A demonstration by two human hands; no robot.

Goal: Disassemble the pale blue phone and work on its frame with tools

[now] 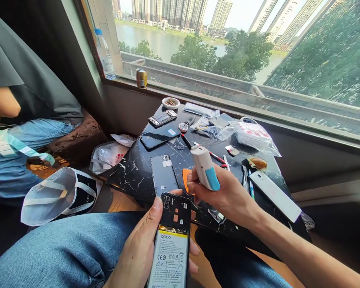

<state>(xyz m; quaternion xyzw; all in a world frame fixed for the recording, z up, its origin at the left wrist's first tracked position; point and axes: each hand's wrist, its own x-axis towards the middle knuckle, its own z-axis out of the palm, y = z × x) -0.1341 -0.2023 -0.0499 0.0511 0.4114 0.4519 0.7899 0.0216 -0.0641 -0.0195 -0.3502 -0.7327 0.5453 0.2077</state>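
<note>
My left hand (141, 240) is wrapped round an opened OPPO smartphone (171, 256) whose back is off, showing the battery, the camera lenses and a black inner cover. Above the phone's top end, my right hand (219, 196) grips a white and blue handheld tool (204, 168); its working tip is not visible. On the table just beyond the phone lies a detached phone back shell (163, 174) with a camera cutout. An orange piece (186, 178) is partly covered by my right hand.
The black marbled table (129, 172) carries a dark phone (160, 136), a white phone (276, 196), a disassembled phone (163, 118), a red-tipped pen (186, 141), tweezers and plastic bags (255, 136). An ashtray (171, 103) stands near the window. At left sit a person (27, 80) and a bag (57, 196).
</note>
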